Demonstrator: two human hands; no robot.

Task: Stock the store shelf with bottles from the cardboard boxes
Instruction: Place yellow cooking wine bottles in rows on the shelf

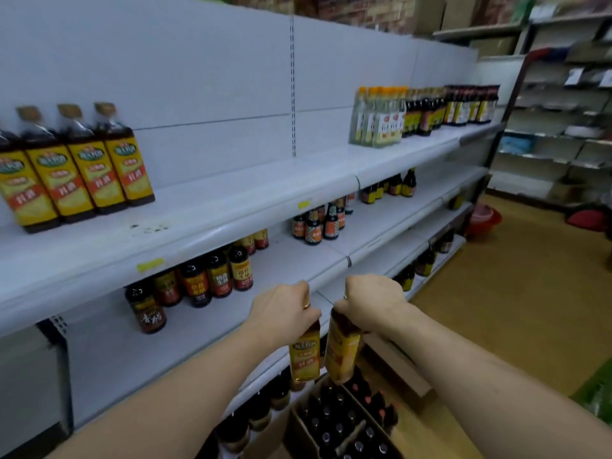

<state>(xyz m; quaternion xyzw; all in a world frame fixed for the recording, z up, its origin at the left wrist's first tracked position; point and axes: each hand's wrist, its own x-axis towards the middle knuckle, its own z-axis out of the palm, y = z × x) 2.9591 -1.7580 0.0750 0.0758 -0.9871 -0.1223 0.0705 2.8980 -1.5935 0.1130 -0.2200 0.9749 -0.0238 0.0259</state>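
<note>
Yellow-labelled left bottle [304, 356] and right bottle [342, 352] hung above the cardboard box [294, 435], necks gripped by left hand [281, 309] and right hand [372, 301]; next, probably, up to the top shelf [231, 200] beside matching bottles [86, 170].

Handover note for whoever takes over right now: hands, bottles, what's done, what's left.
Left hand: grips a yellow-label bottle by the neck.
Right hand: grips a second bottle the same way.
Both bottles hang over the open cardboard box, not on any shelf.
Done: four matching bottles stand at the left of the top shelf.
Left: shelve these two, probably beside that row, then the dark-capped bottles in the box.
</note>
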